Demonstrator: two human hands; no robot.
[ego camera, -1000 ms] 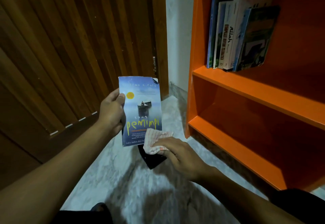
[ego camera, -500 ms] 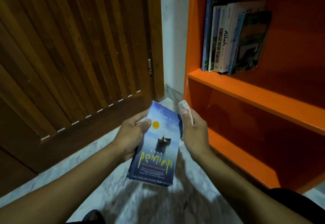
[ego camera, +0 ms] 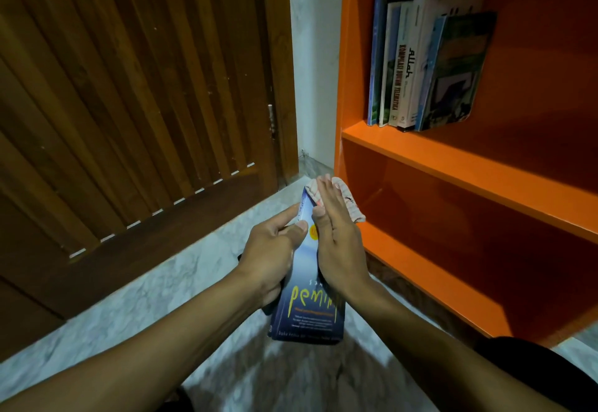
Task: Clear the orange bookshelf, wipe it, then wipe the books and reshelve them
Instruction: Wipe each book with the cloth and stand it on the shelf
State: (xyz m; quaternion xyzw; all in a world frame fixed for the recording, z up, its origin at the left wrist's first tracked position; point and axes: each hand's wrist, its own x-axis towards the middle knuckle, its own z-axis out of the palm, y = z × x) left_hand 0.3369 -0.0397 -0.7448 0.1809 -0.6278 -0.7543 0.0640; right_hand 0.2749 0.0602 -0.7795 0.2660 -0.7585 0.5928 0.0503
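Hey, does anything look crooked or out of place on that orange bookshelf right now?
Yes. On the orange bookshelf, the row of upright books ends with a dark worn paperback that leans left against its neighbours instead of standing straight.

head cam | forward-down | close over hands (ego camera: 339, 243) | bookshelf (ego camera: 453, 165) right
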